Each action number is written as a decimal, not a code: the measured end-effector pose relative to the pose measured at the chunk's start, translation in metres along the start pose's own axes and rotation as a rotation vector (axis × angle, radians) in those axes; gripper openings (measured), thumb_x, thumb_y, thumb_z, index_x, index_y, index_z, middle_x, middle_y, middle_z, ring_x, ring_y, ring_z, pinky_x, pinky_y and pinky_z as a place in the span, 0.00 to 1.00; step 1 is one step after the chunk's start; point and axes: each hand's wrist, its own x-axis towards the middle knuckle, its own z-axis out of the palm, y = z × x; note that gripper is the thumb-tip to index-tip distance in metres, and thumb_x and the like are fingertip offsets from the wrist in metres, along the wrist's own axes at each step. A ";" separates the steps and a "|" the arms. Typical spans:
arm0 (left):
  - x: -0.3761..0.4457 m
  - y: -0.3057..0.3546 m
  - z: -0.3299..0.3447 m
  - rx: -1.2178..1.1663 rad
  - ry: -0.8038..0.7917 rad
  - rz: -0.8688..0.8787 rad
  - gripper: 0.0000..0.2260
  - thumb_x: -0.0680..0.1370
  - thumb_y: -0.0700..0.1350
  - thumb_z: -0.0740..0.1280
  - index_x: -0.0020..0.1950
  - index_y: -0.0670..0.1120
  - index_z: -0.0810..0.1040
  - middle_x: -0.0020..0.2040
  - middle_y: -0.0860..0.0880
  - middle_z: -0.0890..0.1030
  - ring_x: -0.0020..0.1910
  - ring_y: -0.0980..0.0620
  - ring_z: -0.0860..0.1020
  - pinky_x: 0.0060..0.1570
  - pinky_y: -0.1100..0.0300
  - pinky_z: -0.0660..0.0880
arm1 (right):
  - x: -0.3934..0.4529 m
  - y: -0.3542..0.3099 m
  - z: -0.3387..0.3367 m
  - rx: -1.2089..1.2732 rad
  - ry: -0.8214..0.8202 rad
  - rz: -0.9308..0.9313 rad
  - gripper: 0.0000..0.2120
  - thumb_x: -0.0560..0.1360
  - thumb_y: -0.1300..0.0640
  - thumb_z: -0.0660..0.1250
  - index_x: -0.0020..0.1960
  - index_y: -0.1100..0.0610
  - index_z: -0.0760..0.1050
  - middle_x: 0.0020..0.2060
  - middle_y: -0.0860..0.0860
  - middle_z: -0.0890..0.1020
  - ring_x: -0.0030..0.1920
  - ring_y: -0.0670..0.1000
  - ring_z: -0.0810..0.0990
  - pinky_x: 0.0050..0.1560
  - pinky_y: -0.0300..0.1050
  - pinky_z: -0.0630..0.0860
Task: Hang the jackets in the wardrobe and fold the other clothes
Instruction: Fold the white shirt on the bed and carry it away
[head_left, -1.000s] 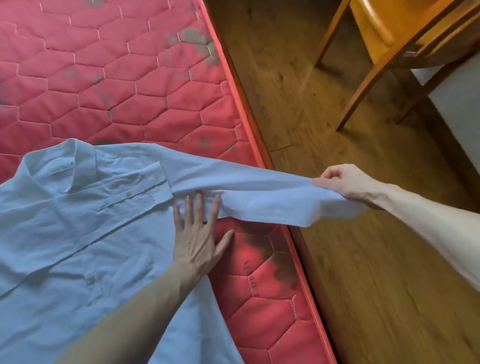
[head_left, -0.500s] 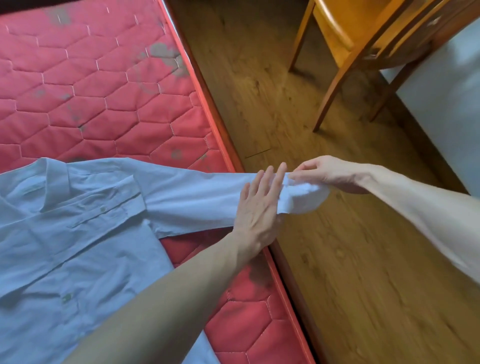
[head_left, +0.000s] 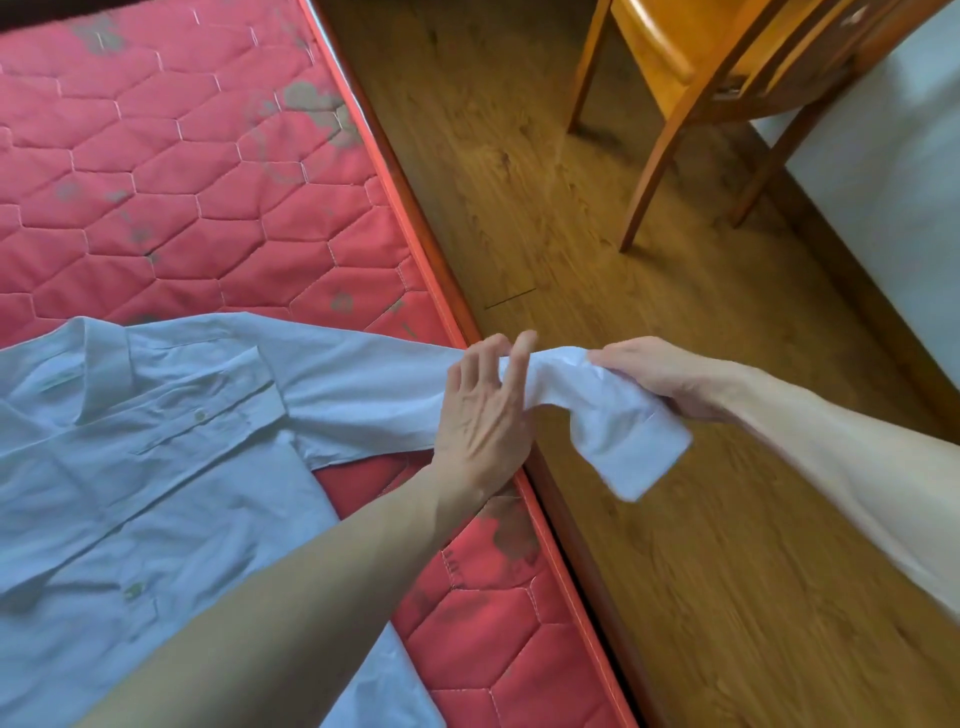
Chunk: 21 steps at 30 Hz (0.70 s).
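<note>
A pale blue shirt (head_left: 156, 467) is lying flat on the red mattress (head_left: 208, 182), collar toward the far left, its sleeve (head_left: 363, 395) running rightward past the mattress edge. The left hand (head_left: 480, 415) is resting on that sleeve with fingers straight. Just beside it, the right hand (head_left: 660, 376) is gripping the sleeve's end over the wooden floor (head_left: 675, 571), the cuff (head_left: 634, 452) drooping below.

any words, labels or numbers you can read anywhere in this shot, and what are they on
None can be read.
Small pale green label inside the collar of the light blue button-up shirt: print too blurred to read.
Red quilted mattress, wooden chair, wood-pattern floor: no text visible.
</note>
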 end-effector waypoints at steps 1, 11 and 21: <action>-0.003 0.001 -0.001 -0.001 0.006 0.090 0.35 0.70 0.42 0.70 0.78 0.47 0.64 0.67 0.42 0.72 0.63 0.40 0.71 0.63 0.48 0.70 | -0.002 -0.003 0.003 -0.021 0.038 -0.014 0.16 0.82 0.44 0.67 0.48 0.57 0.79 0.38 0.52 0.80 0.37 0.49 0.78 0.35 0.42 0.74; -0.015 0.020 -0.027 -0.260 0.053 0.018 0.21 0.72 0.36 0.71 0.65 0.44 0.80 0.66 0.47 0.79 0.53 0.42 0.79 0.46 0.48 0.75 | -0.016 -0.040 0.059 0.584 -0.048 0.021 0.35 0.84 0.32 0.51 0.61 0.60 0.82 0.47 0.57 0.87 0.44 0.54 0.88 0.40 0.47 0.84; -0.046 -0.038 -0.083 -0.209 -0.053 -0.050 0.20 0.72 0.44 0.62 0.64 0.46 0.74 0.41 0.44 0.81 0.41 0.37 0.77 0.37 0.50 0.66 | -0.003 -0.076 0.149 0.627 -0.174 -0.012 0.37 0.84 0.32 0.50 0.66 0.60 0.82 0.59 0.60 0.86 0.59 0.57 0.86 0.56 0.53 0.81</action>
